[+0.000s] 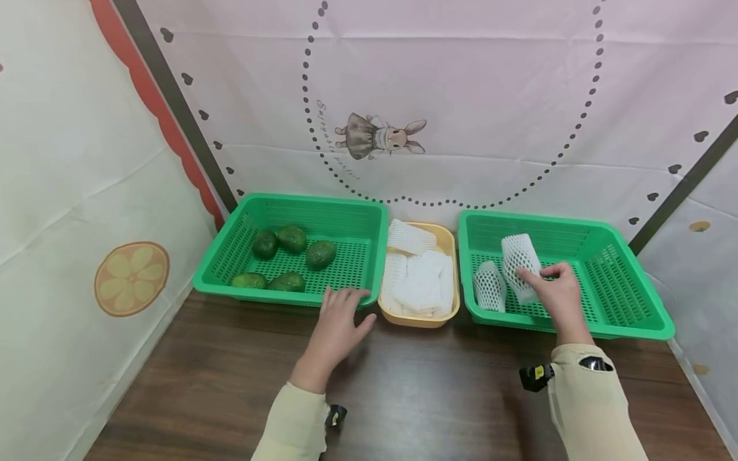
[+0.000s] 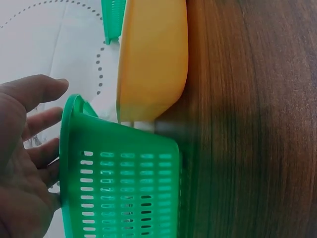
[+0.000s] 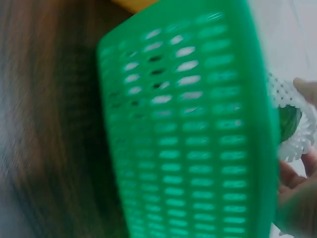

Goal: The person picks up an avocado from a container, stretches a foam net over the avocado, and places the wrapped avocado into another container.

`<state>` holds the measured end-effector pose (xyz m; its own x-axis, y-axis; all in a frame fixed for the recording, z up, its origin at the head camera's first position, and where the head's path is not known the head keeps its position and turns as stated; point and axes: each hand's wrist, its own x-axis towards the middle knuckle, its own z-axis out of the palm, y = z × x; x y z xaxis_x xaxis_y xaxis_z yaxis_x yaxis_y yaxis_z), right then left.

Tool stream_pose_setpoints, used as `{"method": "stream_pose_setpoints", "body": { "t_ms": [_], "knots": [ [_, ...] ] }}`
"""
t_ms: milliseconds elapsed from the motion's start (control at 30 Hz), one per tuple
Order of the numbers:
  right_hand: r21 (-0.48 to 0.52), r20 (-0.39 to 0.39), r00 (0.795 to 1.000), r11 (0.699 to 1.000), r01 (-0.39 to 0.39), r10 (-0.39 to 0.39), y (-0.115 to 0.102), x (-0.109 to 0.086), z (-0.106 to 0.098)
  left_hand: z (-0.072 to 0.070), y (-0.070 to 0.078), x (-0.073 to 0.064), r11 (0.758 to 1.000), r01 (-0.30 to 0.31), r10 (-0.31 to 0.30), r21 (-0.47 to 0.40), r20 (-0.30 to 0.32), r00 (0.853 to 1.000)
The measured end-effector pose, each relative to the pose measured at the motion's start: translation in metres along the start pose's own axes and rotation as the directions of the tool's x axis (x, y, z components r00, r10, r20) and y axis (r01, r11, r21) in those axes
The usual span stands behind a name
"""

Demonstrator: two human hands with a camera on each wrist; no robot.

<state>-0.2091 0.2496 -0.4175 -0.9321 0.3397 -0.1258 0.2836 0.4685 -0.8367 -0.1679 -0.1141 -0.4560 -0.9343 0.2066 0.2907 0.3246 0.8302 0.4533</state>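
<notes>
Over the right green basket [image 1: 623, 282], my right hand [image 1: 560, 294] holds an avocado in a white foam net sleeve [image 1: 519, 262] between thumb and fingers. Dark green avocado skin [image 3: 290, 121] shows through the sleeve's open end in the right wrist view. A second foam sleeve [image 1: 489, 288], bulging and netted, lies in that basket to the left. My left hand [image 1: 339, 323] is at the front right corner of the left green basket [image 1: 357, 221], its fingers relaxed and spread around the rim, gripping nothing. Several bare avocados [image 1: 320, 255] lie in the left basket.
Between the green baskets stands a yellow basket [image 1: 419, 321] with several flat white foam sleeves [image 1: 423, 282]. All three stand on a dark wooden table [image 1: 426, 384], against a printed cloth backdrop [image 1: 473, 96]. Another cloth [image 1: 86, 192] hangs at the left side.
</notes>
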Motion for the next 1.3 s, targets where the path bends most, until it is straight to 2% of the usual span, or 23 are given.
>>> {"method": "stream_pose_setpoints", "body": {
  "t_ms": [200,400,567,767,933,1133,1200,1300],
  "knots": [
    [-0.221,0.007,1.000,0.975,0.005,-0.003,0.009,0.011,0.005,0.000,-0.001,-0.001,1.000,0.009,-0.009,-0.012,0.023,1.000],
    [-0.356,0.029,0.999,0.934,0.025,-0.015,0.011,0.015,0.010,0.001,-0.002,-0.001,1.000,0.014,-0.014,-0.023,0.027,1.000],
    [-0.401,0.025,1.000,0.916,0.006,0.005,0.012,0.016,0.010,0.001,-0.003,-0.001,1.000,0.009,-0.009,-0.025,0.023,1.000],
    [-0.393,0.028,0.992,0.914,-0.100,0.120,0.012,0.019,0.012,0.002,-0.004,-0.001,1.000,-0.001,0.001,-0.020,0.005,1.000],
    [-0.468,0.051,0.986,0.876,-0.119,0.161,0.013,0.019,0.013,0.003,-0.004,0.000,1.000,-0.003,0.003,-0.023,0.007,1.000],
    [-0.603,0.166,0.963,0.795,-0.070,0.211,0.012,0.019,0.014,0.003,-0.004,-0.001,1.000,-0.010,0.010,-0.020,0.002,1.000],
    [-0.603,0.208,0.959,0.797,-0.031,0.195,0.011,0.019,0.013,0.002,-0.004,0.000,1.000,-0.010,0.010,-0.020,0.001,1.000],
    [-0.564,0.249,0.956,0.826,0.011,0.158,0.011,0.019,0.011,0.002,-0.004,0.000,1.000,-0.007,0.007,-0.020,0.002,1.000]
  ]
}}
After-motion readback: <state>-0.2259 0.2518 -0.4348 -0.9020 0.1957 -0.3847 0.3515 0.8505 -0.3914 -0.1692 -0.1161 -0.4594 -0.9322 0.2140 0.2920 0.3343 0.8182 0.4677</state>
